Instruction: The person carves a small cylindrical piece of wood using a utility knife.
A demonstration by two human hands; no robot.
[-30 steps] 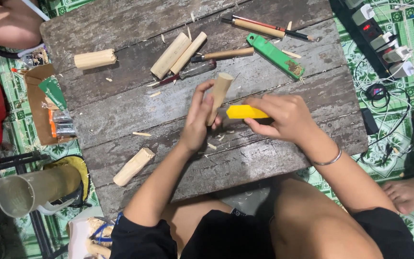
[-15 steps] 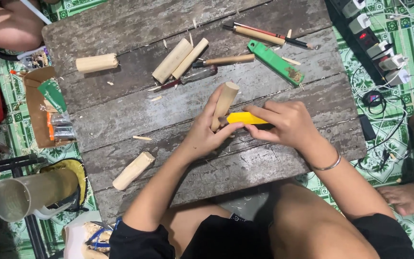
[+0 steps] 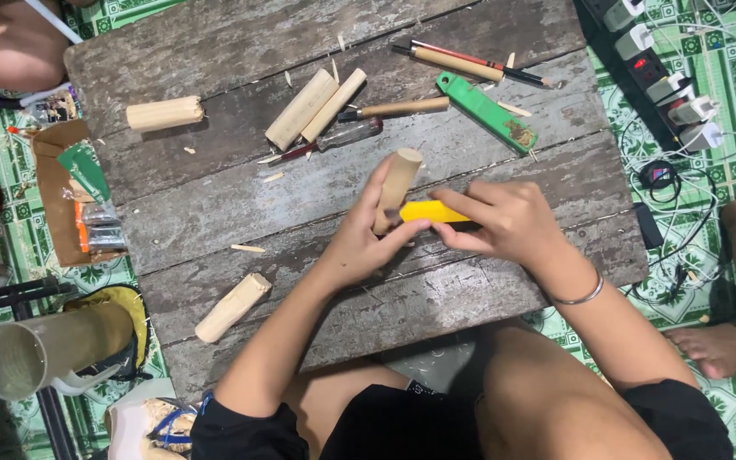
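Left hand (image 3: 359, 243) grips wooden peg (image 3: 397, 186); right hand (image 3: 508, 223) presses yellow knife (image 3: 433, 212).

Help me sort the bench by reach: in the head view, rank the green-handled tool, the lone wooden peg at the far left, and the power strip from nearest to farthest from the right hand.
From the right hand:
1. Green-handled tool, just beyond the hand on the wooden table.
2. Power strip, off the table at the far right.
3. Lone wooden peg, across the table at the far left.
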